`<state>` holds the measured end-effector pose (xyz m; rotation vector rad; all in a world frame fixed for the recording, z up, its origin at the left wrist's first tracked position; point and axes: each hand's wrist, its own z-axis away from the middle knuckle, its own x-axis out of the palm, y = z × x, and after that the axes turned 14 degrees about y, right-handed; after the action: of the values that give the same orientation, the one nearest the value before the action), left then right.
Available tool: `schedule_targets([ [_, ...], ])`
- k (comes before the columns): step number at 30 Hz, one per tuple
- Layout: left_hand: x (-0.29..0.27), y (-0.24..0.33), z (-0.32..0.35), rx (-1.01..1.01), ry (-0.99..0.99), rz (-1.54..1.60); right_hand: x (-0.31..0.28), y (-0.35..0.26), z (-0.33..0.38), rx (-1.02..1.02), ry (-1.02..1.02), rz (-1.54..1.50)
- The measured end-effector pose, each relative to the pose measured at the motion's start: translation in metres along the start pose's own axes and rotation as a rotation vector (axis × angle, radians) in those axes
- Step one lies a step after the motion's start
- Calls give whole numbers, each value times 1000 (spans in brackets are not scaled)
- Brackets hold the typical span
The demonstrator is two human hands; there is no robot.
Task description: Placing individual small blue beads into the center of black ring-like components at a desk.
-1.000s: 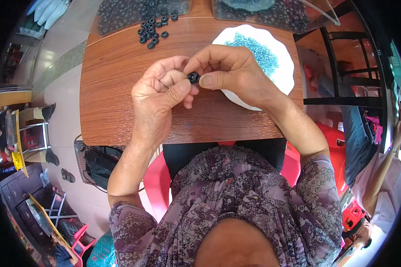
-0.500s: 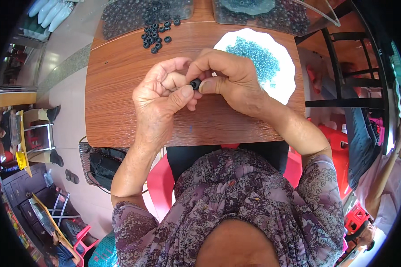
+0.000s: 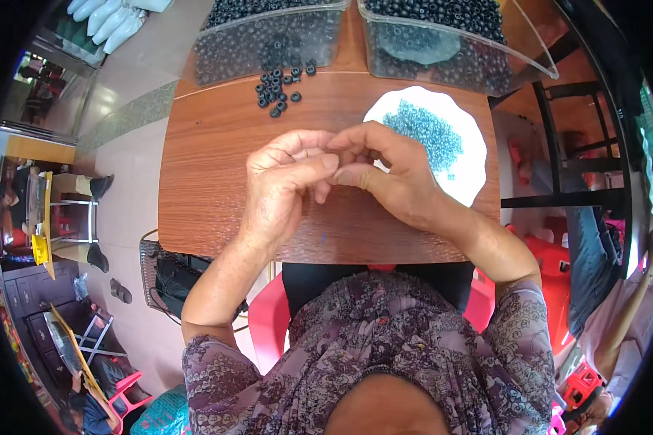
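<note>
My left hand (image 3: 279, 185) and my right hand (image 3: 392, 174) meet above the middle of the wooden table, thumbs and fingertips pinched together. Whatever lies between the fingertips is hidden by the thumbs and curled fingers. Right of my hands, partly behind my right wrist, stands a white plate with a scalloped rim (image 3: 471, 174). A heap of small clear blue-green pieces (image 3: 428, 138) lies on it. Beyond my left hand, a loose group of small round black parts with holes (image 3: 276, 90) rests on the table.
Two clear plastic bins, a left bin (image 3: 268, 54) and a right bin (image 3: 442, 58), full of black parts, stand along the table's (image 3: 210, 174) far edge. A black metal frame (image 3: 559, 199) is at the right. A basket with a black bag (image 3: 174, 279) sits lower left.
A small black part showed between my fingertips; it is now out of sight as my thumbs and fingers close over it. The view has shifted, so the table sits lower.
</note>
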<state>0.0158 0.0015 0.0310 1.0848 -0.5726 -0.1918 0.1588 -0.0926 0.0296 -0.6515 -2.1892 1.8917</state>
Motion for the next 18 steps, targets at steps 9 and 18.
schedule_targets([
  [9, 40, 133, -78, 944, 423, -898, -20, 4, -8, 42, 62, -5],
  [18, -6, 69, -118, 1765, 238, -1014, -28, 16, -9, 72, 17, 40],
])
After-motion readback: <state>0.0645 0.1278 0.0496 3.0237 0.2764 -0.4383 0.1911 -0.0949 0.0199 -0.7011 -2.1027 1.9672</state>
